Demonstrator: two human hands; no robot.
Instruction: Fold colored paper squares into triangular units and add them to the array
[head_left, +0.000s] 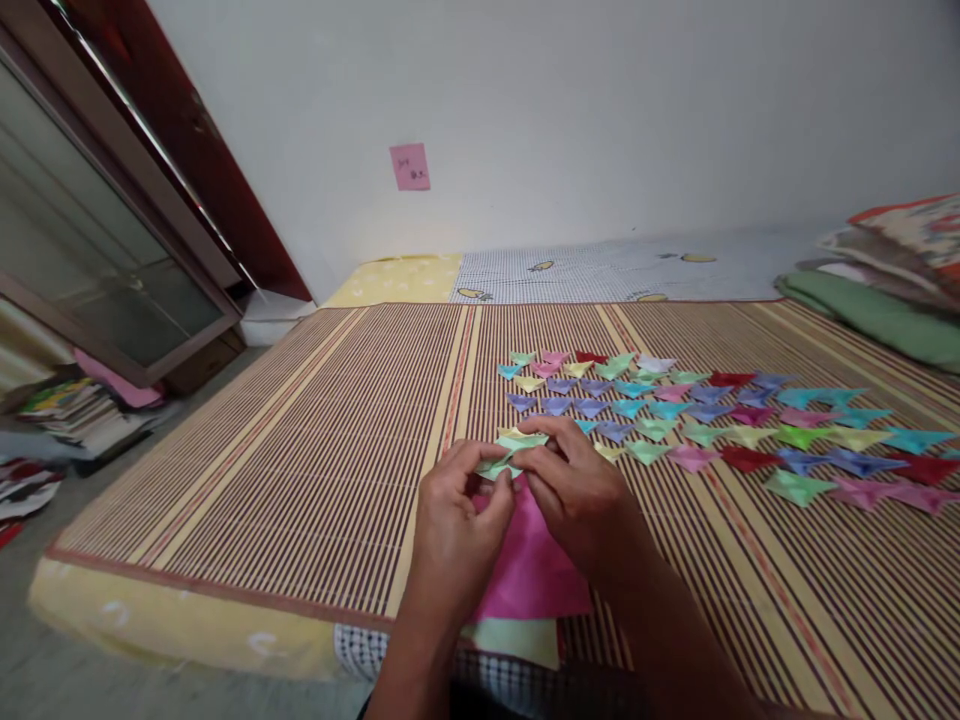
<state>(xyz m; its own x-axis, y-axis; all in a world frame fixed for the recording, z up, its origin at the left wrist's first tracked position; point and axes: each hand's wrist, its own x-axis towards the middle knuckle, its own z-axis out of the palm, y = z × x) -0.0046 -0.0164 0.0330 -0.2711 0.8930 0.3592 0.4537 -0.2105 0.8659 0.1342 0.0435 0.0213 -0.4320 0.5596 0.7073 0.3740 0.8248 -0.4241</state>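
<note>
Hands (459, 512) pinch folded lt grn paper (519, 442) nr pink sheet (534, 575).

Pale green paper (519, 441), magenta sheet (531, 570), striped mat (300, 450)

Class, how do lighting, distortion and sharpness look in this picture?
Head view: soft light on the white wall, no harsh glare; head view: dark red panel leaning, likely wide-angle distortion; head view: green paper distinguishable in the fingers, writing on the pink note too soft to read surely.
</note>
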